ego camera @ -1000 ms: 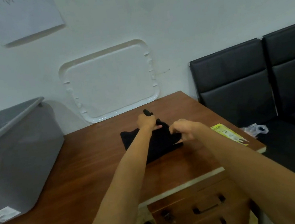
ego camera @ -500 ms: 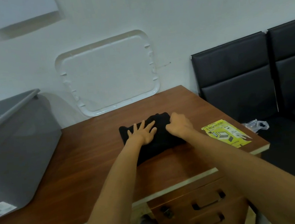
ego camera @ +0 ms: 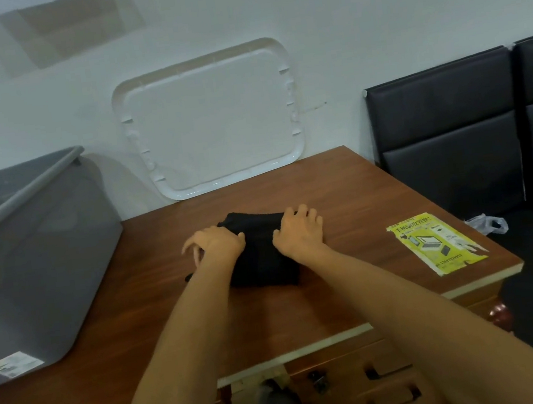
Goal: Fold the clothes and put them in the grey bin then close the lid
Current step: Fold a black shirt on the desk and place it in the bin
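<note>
2 forearms: reach out from the near edge, over the drawers (ego camera: 348, 389) and onto the wooden bench (ego camera: 342, 199).
Left hand (ego camera: 220, 246): set at the left side of the black garment (ego camera: 260, 259), thumb on the cloth. Its fingers (ego camera: 190, 249) arch down and are blurred, so I cannot tell whether they have caught any fabric.
Right hand (ego camera: 299, 233): on the right side of the bundle, fingers (ego camera: 307, 213) bent over its far right edge and gripping it, thumb lying on top.
Black garment: lies mid-bench between the 2 hands, folded into a compact, thick block. 1 small dark corner shows beside the left forearm.
Handling: likely light, soft and limp. The layers would probably slide apart or sag if it were lifted by 1 edge.
Where to hold: both short sides together, fingers tucked under and thumbs pressing down, so that the fold keeps its shape.
Yellow leaflet (ego camera: 438, 243): flat near the right corner, well apart from the cloth.
Grey bin (ego camera: 47, 262): stands on the left of the bench with its top uncovered and its inside hidden from here.
White lid (ego camera: 211, 121): leans upright against the wall behind the bench, apart from the bin.
Black seats (ego camera: 451, 132): past the right end.
</note>
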The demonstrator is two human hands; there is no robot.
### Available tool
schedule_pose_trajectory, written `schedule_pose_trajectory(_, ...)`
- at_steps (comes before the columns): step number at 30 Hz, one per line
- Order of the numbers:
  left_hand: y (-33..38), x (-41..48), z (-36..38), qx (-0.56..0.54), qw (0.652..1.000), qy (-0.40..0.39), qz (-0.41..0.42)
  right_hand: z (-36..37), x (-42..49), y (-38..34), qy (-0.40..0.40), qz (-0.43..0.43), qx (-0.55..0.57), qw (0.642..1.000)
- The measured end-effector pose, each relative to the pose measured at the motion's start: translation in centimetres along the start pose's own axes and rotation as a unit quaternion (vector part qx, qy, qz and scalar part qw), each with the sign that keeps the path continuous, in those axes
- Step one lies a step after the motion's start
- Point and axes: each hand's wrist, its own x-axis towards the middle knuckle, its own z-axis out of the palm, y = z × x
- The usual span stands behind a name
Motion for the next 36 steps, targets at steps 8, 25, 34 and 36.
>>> schedule_pose_trajectory(8,-6.7,1.1,2.8,-0.336,0.934,-0.121,0.006,-0.5,-0.4,-1.8,-0.043,0.101,-0.035,0.993)
schedule_pose_trajectory(25,-14.1,-4.8,4.4,-0.64,0.749,-0.167,0.04,-6.3,-3.7,-5.5,-0.257,0.148,0.359,0.885)
schedule_pose_trajectory(34,-18.1,3.3,3.3,-0.701,0.706,-0.096,0.021,-5.2,1.7,-11.9,-0.214,0.137,0.425,0.869)
schedule_pose_trajectory(36,-18.2,5.8,3.3,-0.713,0.694,-0.1,0.02,-4.3,4.3,-13.3,-0.202,0.134,0.434,0.868)
